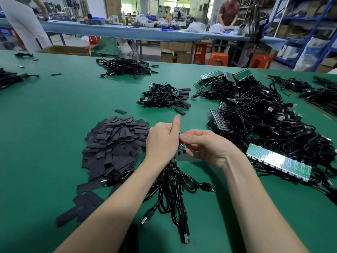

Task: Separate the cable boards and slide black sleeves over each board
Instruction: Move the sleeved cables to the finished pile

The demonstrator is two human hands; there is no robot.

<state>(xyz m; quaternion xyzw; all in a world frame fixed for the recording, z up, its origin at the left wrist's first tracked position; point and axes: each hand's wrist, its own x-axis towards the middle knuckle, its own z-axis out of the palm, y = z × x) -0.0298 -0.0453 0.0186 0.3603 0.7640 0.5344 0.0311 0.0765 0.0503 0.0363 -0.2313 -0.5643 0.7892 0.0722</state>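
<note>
My left hand (pixel 161 141) and my right hand (pixel 204 147) meet above the green table (pixel 54 110), both gripping a small strip of cable boards (pixel 182 147) between them. The left thumb sticks up. Black USB cables (pixel 173 187) hang from the boards down onto the table between my forearms. A big heap of flat black sleeves (pixel 114 143) lies just left of my left hand. To the right lies a panel of joined green boards (pixel 279 162) on a tangle of cables (pixel 264 125).
A pile of sleeved cables (pixel 164 96) lies beyond my hands, another cable pile (pixel 125 67) farther back. Loose sleeves (pixel 80 205) lie near my left forearm. More board panels (pixel 218 77) sit at the back right. People stand at a far blue table (pixel 127 31).
</note>
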